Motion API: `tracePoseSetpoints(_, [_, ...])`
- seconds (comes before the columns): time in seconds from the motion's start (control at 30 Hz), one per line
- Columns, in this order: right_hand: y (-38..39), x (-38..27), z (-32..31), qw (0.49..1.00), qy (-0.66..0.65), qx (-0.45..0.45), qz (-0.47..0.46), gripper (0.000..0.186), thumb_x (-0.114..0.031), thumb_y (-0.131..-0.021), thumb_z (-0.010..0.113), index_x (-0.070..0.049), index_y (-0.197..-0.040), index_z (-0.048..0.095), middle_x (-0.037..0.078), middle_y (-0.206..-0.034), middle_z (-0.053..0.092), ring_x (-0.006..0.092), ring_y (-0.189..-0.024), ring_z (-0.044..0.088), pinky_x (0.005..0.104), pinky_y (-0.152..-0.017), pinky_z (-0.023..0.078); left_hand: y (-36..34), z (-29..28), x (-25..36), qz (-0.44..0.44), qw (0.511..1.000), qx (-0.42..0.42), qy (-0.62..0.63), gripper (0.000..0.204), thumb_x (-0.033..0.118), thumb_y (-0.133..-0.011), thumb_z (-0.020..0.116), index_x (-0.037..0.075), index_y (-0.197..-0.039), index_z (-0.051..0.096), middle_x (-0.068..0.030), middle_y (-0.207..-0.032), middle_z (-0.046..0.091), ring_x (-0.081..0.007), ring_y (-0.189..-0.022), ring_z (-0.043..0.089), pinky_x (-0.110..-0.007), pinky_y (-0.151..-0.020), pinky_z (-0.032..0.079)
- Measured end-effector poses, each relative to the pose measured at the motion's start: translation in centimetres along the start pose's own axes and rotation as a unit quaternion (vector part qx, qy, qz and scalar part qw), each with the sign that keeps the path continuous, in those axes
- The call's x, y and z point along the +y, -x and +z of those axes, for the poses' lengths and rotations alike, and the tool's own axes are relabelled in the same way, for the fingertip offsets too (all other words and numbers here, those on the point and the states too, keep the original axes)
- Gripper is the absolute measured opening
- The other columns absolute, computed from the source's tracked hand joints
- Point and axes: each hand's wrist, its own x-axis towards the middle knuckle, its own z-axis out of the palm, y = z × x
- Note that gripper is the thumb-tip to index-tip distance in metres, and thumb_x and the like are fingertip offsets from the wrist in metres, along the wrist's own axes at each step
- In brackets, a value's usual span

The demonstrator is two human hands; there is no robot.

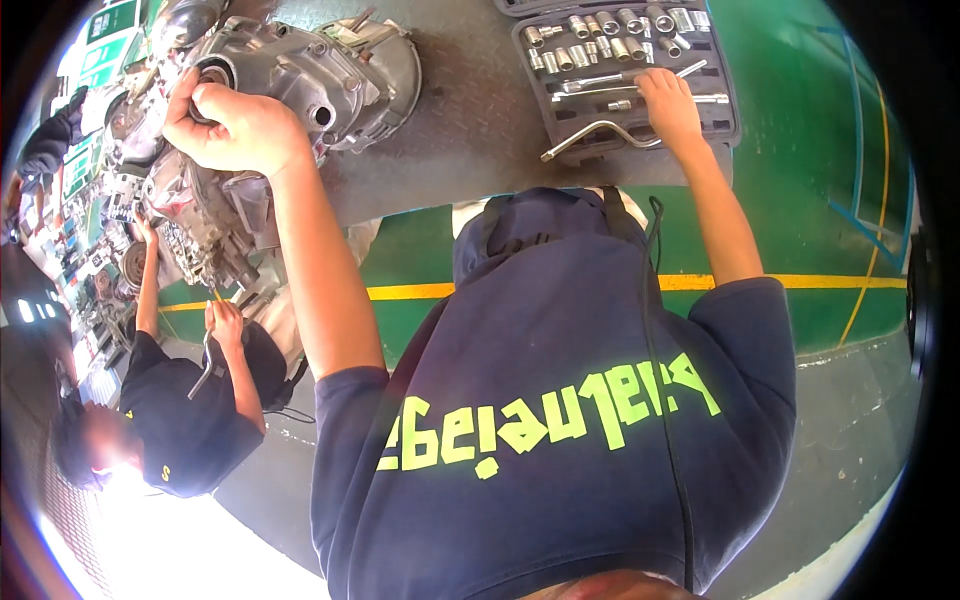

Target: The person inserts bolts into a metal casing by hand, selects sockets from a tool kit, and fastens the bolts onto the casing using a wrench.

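My left hand (pixel 235 125) rests at the upper left on a grey cast-metal gearbox housing (pixel 335 70), its fingers curled around a dark round ring (pixel 212 75) at the housing's end. My right hand (pixel 668 105) reaches into an open dark socket case (pixel 728 112) at the upper right. Its fingertips lie among the chrome bars and sockets (pixel 600 45), hidden from me, so I cannot tell whether they grip one. A bent chrome crank handle (pixel 590 135) lies at the case's near edge, just left of that hand.
Housing and case sit on a grey workbench (pixel 470 140). Below it is green floor with a yellow line (pixel 410 291). At the left a co-worker in a dark shirt holds a wrench (pixel 203 372) beside another metal assembly (pixel 190 215).
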Motion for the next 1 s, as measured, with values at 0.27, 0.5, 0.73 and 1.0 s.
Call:
tracePoseSetpoints(0.27, [-1.5, -5.9, -12.5, 0.893, -0.415, -0.066, 0.158, 0.013, -0.014, -0.097, 0.055, -0.003, -0.102, 0.060, 0.006, -0.080, 0.057, 0.0211, -0.074, 0.055, 0.0328, -0.069, 0.044, -0.3, -0.8, -0.4, 0.038, 0.999, -0.002, -0.010, 0.018, 0.006, -0.087, 0.050, -0.005, -0.096, 0.060, -0.0133, -0.093, 0.062, -0.0208, -0.085, 0.057, -0.032, -0.082, 0.046])
tracePoseSetpoints(0.5, [-0.3, -10.8, -20.9, 0.715, -0.667, -0.066, 0.199, 0.014, -0.013, -0.101, 0.053, -0.002, -0.105, 0.060, -0.007, -0.081, 0.045, 0.0015, -0.073, 0.038, 0.0194, -0.062, 0.031, 6.7, -5.2, 7.6, -0.072, 0.986, -0.148, -0.028, 0.027, 0.013, -0.096, 0.053, -0.002, -0.118, 0.050, -0.0185, -0.120, 0.047, -0.0276, -0.115, 0.047, -0.044, -0.101, 0.037])
tracePoseSetpoints(0.73, [0.1, -12.4, -23.7, 0.700, -0.693, -0.067, 0.161, 0.015, -0.012, -0.102, 0.052, 0.000, -0.105, 0.060, -0.002, -0.094, 0.058, 0.0051, -0.085, 0.048, 0.0215, -0.077, 0.040, 8.5, -8.3, 11.9, -0.440, 0.791, -0.294, 0.308, 0.032, 0.007, -0.099, 0.051, -0.001, -0.130, 0.050, -0.0127, -0.115, 0.062, -0.0193, -0.095, 0.063, -0.036, -0.083, 0.054])
tracePoseSetpoints(1.0, [-0.5, -14.7, -25.6, 0.694, -0.699, -0.070, 0.157, 0.017, -0.014, -0.102, 0.054, 0.001, -0.105, 0.061, 0.001, -0.097, 0.060, 0.0072, -0.089, 0.052, 0.0231, -0.082, 0.042, 7.2, -11.3, 11.5, -0.476, 0.762, -0.287, 0.333, 0.028, 0.003, -0.095, 0.060, 0.002, -0.123, 0.056, -0.0127, -0.116, 0.062, -0.0222, -0.100, 0.065, -0.036, -0.086, 0.056])
